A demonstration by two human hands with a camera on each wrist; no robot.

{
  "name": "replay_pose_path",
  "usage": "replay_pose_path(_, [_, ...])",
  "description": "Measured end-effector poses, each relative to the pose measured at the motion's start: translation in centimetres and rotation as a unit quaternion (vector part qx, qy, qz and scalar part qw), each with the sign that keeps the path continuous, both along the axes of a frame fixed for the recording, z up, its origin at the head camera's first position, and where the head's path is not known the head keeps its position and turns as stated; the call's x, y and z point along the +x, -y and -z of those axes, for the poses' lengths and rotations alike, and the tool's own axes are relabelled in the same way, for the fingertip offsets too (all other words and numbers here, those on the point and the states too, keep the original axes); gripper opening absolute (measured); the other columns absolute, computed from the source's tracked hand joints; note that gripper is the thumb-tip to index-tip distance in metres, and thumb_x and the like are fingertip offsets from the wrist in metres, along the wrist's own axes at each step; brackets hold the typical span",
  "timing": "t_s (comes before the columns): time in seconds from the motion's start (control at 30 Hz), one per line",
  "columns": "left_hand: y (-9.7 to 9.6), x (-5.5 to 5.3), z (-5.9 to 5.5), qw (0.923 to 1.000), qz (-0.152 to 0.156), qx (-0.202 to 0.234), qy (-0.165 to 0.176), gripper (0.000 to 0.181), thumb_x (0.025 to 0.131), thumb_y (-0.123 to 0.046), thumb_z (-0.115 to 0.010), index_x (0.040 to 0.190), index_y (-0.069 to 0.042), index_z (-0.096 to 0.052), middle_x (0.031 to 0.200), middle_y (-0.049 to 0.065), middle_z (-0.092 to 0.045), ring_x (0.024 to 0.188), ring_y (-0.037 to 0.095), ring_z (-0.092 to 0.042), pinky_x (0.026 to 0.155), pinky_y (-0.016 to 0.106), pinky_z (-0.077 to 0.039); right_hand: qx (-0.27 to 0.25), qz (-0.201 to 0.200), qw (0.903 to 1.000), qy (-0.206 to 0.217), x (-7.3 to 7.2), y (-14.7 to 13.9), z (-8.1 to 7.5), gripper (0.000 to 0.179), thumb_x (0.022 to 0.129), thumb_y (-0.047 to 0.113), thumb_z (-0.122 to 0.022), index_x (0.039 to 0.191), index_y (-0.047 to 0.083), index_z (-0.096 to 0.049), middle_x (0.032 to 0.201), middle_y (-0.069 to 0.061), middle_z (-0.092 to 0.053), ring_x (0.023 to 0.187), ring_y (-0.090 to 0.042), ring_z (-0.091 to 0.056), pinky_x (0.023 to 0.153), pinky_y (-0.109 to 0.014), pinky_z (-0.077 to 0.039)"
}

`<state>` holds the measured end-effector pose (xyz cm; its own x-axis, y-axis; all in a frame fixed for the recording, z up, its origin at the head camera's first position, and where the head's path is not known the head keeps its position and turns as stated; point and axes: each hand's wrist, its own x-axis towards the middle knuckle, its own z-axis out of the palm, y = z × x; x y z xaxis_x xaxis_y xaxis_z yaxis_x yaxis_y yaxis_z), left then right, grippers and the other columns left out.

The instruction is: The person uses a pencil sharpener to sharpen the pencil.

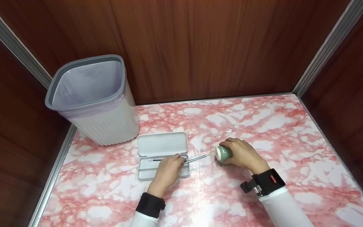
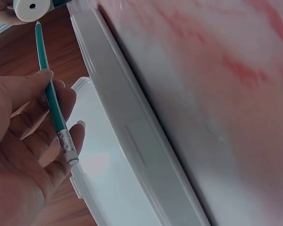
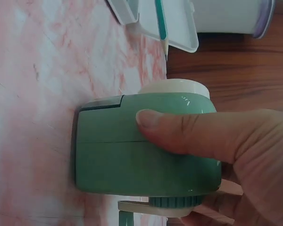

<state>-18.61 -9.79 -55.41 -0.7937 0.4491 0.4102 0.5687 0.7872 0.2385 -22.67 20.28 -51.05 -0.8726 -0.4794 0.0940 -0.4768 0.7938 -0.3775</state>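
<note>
A green pencil (image 2: 51, 94) with a silver ferrule and eraser end is pinched between the thumb and fingers of my left hand (image 1: 169, 168). Its sharpened tip points at the round cream front of a green crank pencil sharpener (image 3: 132, 146); in the left wrist view the tip is right at the edge of that front, below its dark hole. My right hand (image 1: 243, 154) grips the sharpener from above, thumb along one side, with its base at the tabletop. The crank (image 3: 146, 207) shows on the side away from the pencil. Below my left hand lies an open white pencil case (image 1: 162, 143).
Inside the case's tray lies another pencil (image 1: 155, 159). A white trash bin (image 1: 106, 126) with a grey rim and a lilac liner stands at the back left. Brown wood-look panels (image 1: 200, 47) enclose the red-and-white marbled table (image 1: 263, 119) at the back and both sides.
</note>
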Motion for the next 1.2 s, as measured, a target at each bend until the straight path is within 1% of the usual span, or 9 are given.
replay_pose_path(0.17, [-0.5,0.0,0.1,0.9999,0.001,-0.016,-0.004,0.008,0.088,-0.009,-0.068,0.094,-0.013,-0.071,0.087,-0.001,-0.064,0.078,0.021,-0.065,0.066,0.037,-0.048,-0.011,-0.001,0.9999,-0.006,0.0,-0.1,0.6,0.064,0.064,0.018,-0.089,0.122,0.011,-0.064,0.119,-0.01,-0.062,0.107,-0.031,-0.057,0.091,-0.051,-0.044])
replay_pose_path(0.3, [-1.1,-0.4,0.1,0.9995,0.001,-0.032,-0.006,0.007,0.089,-0.009,-0.067,0.092,-0.013,-0.071,0.09,-0.001,-0.065,0.079,0.021,-0.065,0.068,0.037,-0.049,-0.026,-0.001,0.9996,-0.005,0.0,-0.5,1.1,0.066,0.066,0.019,-0.089,0.126,0.011,-0.062,0.123,-0.011,-0.06,0.111,-0.032,-0.056,0.092,-0.049,-0.043])
replay_pose_path(0.37, [-1.4,-0.6,0.0,0.9993,0.004,-0.038,-0.001,0.008,0.09,-0.009,-0.066,0.093,-0.013,-0.072,0.091,-0.001,-0.065,0.08,0.021,-0.065,0.068,0.036,-0.05,-0.031,-0.003,0.9995,-0.004,0.0,-0.6,1.2,0.066,0.067,0.019,-0.088,0.127,0.011,-0.061,0.123,-0.011,-0.059,0.111,-0.031,-0.055,0.093,-0.049,-0.043])
replay_pose_path(0.53, [-2.0,-0.8,-0.5,0.9987,0.009,-0.05,0.008,0.01,0.089,-0.008,-0.065,0.094,-0.013,-0.072,0.09,0.0,-0.064,0.08,0.02,-0.065,0.064,0.035,-0.049,-0.048,-0.009,0.9988,0.009,0.0,-0.8,1.4,0.065,0.067,0.018,-0.088,0.126,0.01,-0.062,0.124,-0.01,-0.059,0.112,-0.03,-0.055,0.093,-0.048,-0.043])
replay_pose_path(0.67, [-2.3,-0.8,-0.7,0.9983,0.009,-0.057,0.006,0.01,0.089,-0.007,-0.065,0.094,-0.013,-0.072,0.087,-0.001,-0.063,0.079,0.019,-0.064,0.064,0.034,-0.048,-0.06,-0.008,0.9977,0.031,-0.3,-1.0,1.4,0.064,0.066,0.018,-0.089,0.124,0.012,-0.063,0.125,-0.008,-0.059,0.113,-0.029,-0.054,0.094,-0.047,-0.042])
replay_pose_path(0.8, [-2.4,-0.8,-0.9,0.9986,0.012,-0.051,0.001,0.01,0.089,-0.007,-0.065,0.094,-0.013,-0.072,0.087,-0.001,-0.062,0.079,0.019,-0.064,0.063,0.033,-0.047,-0.063,-0.006,0.9968,0.049,-0.6,-1.3,1.3,0.064,0.066,0.02,-0.089,0.125,0.013,-0.063,0.126,-0.008,-0.058,0.114,-0.029,-0.053,0.095,-0.049,-0.041])
replay_pose_path(1.0, [-2.9,-0.9,-1.1,0.9987,0.017,-0.046,-0.011,0.009,0.089,-0.008,-0.066,0.093,-0.013,-0.072,0.083,-0.002,-0.061,0.078,0.019,-0.064,0.061,0.032,-0.046,-0.065,-0.004,0.9962,0.058,-0.6,-1.4,1.3,0.064,0.067,0.021,-0.088,0.126,0.016,-0.063,0.126,-0.006,-0.057,0.114,-0.027,-0.053,0.095,-0.047,-0.041])
replay_pose_path(1.1, [-3.4,-1.0,-1.3,0.9983,0.018,-0.055,-0.006,0.007,0.09,-0.012,-0.066,0.093,-0.014,-0.072,0.083,-0.002,-0.06,0.078,0.018,-0.064,0.061,0.032,-0.045,-0.056,-0.005,0.997,0.053,-0.5,-1.2,1.2,0.064,0.067,0.02,-0.089,0.125,0.016,-0.063,0.126,-0.007,-0.058,0.113,-0.028,-0.054,0.094,-0.048,-0.042])
replay_pose_path(1.2, [-3.9,-1.1,-1.4,0.9974,0.017,-0.069,-0.009,0.008,0.087,-0.008,-0.068,0.092,-0.013,-0.071,0.083,-0.001,-0.059,0.076,0.019,-0.063,0.06,0.032,-0.045,-0.032,-0.003,0.9987,0.039,-0.3,-0.8,0.7,0.061,0.065,0.021,-0.09,0.121,0.017,-0.065,0.122,-0.005,-0.061,0.109,-0.027,-0.056,0.092,-0.048,-0.043])
